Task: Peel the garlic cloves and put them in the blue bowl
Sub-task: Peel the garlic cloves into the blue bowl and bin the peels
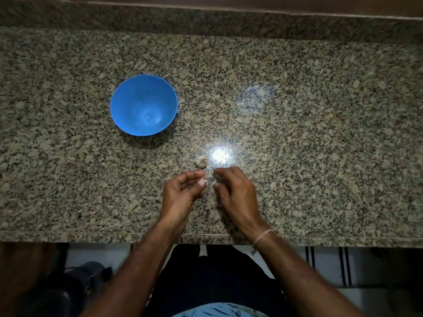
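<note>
Two hands close together over counter (320,133): left hand (183,191) pinching clove (202,182); right hand (235,193) curled, blurred, hold on anything impossible to tell. Just beyond fingertips, garlic head (201,162) on counter. Well apart, back left, bowl (128,97).

No text, label, brand, number or sign to read anywhere: none on the blue bowl (128,104) at far left, none on the speckled counter (297,106), none on the wristband (262,237) at near right.
</note>
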`<move>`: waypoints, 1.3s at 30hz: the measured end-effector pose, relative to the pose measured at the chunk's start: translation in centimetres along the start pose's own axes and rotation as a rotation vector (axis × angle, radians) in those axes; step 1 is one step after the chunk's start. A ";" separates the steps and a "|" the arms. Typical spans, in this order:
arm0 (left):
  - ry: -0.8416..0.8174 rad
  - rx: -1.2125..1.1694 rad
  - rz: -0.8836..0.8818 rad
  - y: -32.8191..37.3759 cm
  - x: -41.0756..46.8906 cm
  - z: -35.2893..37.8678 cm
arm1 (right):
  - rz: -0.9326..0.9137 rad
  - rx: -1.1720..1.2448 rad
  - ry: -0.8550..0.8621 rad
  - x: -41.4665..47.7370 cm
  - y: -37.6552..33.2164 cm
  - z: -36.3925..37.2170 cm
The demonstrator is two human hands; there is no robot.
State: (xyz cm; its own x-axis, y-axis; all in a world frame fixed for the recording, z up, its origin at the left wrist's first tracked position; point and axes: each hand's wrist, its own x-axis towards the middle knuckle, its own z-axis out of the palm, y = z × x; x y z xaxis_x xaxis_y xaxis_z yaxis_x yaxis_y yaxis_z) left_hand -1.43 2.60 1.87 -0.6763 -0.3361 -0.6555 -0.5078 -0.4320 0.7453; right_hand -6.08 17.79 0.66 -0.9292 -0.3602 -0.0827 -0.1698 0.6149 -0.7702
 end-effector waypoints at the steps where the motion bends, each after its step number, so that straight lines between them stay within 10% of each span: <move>1: 0.001 0.014 0.010 -0.1 -0.1 0.1 | 0.053 0.111 -0.004 0.0 -0.4 -0.2; 7: -0.005 0.000 0.038 -0.4 -0.1 0.4 | 0.430 0.751 -0.112 0.2 -1.8 -0.6; 27: 0.081 -0.209 -0.101 -0.3 0.4 2.0 | 0.369 0.719 -0.065 0.4 -0.7 -0.4; 39: 0.099 0.058 -0.009 -0.7 0.1 1.8 | 0.329 0.616 -0.028 0.1 0.2 -0.4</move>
State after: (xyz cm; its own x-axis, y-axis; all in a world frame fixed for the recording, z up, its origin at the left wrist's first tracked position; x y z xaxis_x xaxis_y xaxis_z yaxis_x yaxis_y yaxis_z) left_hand -2.08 4.38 1.45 -0.6171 -0.4143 -0.6690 -0.5457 -0.3872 0.7432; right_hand -6.30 18.18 0.80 -0.8902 -0.2461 -0.3833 0.3441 0.1878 -0.9199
